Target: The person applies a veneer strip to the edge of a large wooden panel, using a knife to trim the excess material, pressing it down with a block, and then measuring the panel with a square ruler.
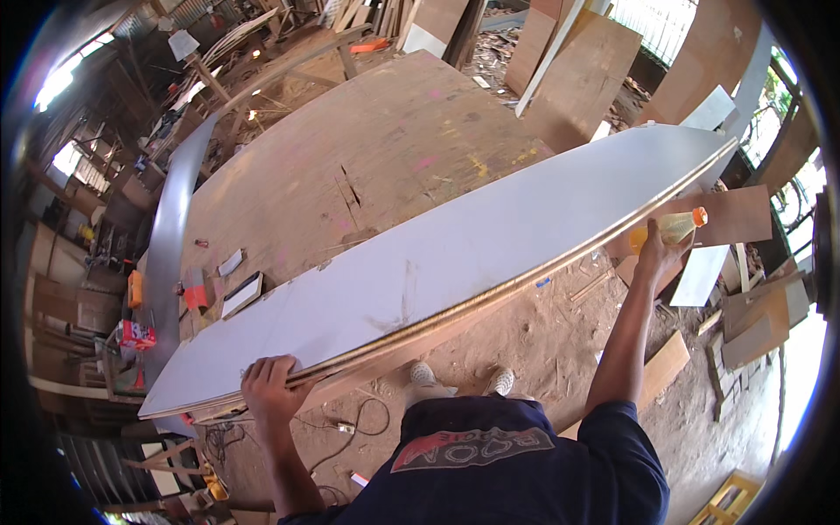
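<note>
Nearest the camera was the person's dark navy shirt (pixel 516 468), with a red and grey print across it, on the near side of the white panel. Largest of all, a worn wooden tabletop (pixel 394 144) spread out beyond the panel, marked with yellow and pink stains and a dark split. White panel (pixel 455 245) itself lay slantwise over the tabletop's near part, long and narrowing toward its right end, layered brown along its near edge and smudged dark around its middle. A silvery strip (pixel 171 214) stretched away past the panel's left end, and a brown sheet (pixel 584 83) leaned upright beyond its right half. A yellow crate (pixel 733 499) stood on the floor, well out from the panel on the near right. Two pale shoes (pixel 423 374) showed just below the middle of the panel's near edge. At the panel's near left part, the left hand (pixel 273 389) clasped the edge, its bent fingers laid on the white top face. Just outside the near edge, toward the panel's right end, the right hand (pixel 663 252) was closed around a bottle (pixel 675 227) with yellowish contents, tilted so that its orange cap (pixel 699 216) pointed away to the right. Smaller still, a reddish piece (pixel 194 293) lay just beyond the panel's left part.
</note>
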A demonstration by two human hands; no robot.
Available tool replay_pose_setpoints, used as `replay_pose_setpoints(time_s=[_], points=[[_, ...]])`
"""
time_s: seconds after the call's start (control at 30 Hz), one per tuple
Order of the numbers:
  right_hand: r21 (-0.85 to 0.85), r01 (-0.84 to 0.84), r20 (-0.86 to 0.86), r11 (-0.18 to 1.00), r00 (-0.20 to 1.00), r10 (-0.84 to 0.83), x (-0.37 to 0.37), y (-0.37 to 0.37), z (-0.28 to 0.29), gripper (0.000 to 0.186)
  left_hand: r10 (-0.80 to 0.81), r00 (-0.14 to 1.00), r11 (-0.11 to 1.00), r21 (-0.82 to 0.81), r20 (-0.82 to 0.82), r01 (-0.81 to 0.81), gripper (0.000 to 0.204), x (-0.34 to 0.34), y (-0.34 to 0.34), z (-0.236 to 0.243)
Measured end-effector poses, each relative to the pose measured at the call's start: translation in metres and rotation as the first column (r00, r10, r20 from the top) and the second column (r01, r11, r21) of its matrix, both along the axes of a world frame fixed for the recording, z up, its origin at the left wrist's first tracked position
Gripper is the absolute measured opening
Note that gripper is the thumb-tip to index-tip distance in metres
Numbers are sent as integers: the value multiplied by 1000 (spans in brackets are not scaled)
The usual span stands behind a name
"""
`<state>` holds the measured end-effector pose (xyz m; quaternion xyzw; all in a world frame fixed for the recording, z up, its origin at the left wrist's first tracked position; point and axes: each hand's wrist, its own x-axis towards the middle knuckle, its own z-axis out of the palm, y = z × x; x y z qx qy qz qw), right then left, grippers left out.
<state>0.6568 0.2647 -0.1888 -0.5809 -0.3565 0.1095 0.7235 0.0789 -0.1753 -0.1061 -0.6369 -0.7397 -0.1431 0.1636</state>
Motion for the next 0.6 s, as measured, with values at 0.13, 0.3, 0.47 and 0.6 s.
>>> replay_pose_setpoints(time_s=[0.13, 0.3, 0.47, 0.6], points=[[-4, -124, -84, 992, 989, 124, 24, -10, -31, 108, -15, 995, 994, -109, -98, 4, 46, 36, -32, -24], [-263, -47, 144, 964, 986, 88, 87, -39, -113, 120, -23, 998, 985, -171, -65, 11, 45, 79, -51, -64], [-308, 47, 324, 950, 944, 59, 148, -56, -207, 123, -46, 996, 971, -238, -78, 27, 46, 104, -65, -129], [-390, 21, 278, 921, 956, 96, 150, -71, -230, 111, -82, 997, 949, -304, 4, 79, 55, 111, -68, -160]])
